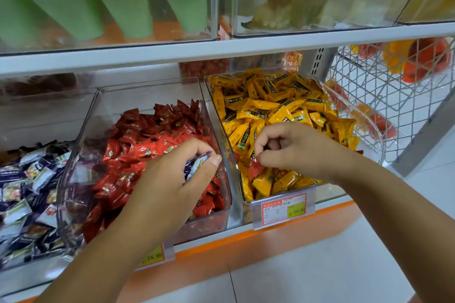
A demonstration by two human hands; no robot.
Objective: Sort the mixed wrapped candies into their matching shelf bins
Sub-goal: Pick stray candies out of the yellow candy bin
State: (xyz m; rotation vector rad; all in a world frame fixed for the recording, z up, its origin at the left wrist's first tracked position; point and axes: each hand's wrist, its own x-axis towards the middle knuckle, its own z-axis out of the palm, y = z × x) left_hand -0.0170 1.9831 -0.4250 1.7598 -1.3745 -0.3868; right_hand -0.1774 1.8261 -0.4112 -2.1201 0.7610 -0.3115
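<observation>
1. Left hand: fingers and thumb curl around a small bunch of navy-and-white wrapped candies. How many are in the bunch cannot be told.
2. The left hand is just above the heap of red candies in the middle clear bin, near that bin's right wall.
3. Right hand: thumb and fingertips pinch a single red wrapped candy; the other fingers are curled in.
4. The red candy is low in the front left part of the right clear bin, touching the yellow candies that fill it.
5. The left clear bin holds a pile of navy-and-white candies that match the bunch in the left hand.
6. A red-and-yellow price tag is clipped to the shelf front below the right bin. The shelf edge is orange.
7. A white wire basket stands to the right of the bins, and green packets stand upright on the shelf above.
</observation>
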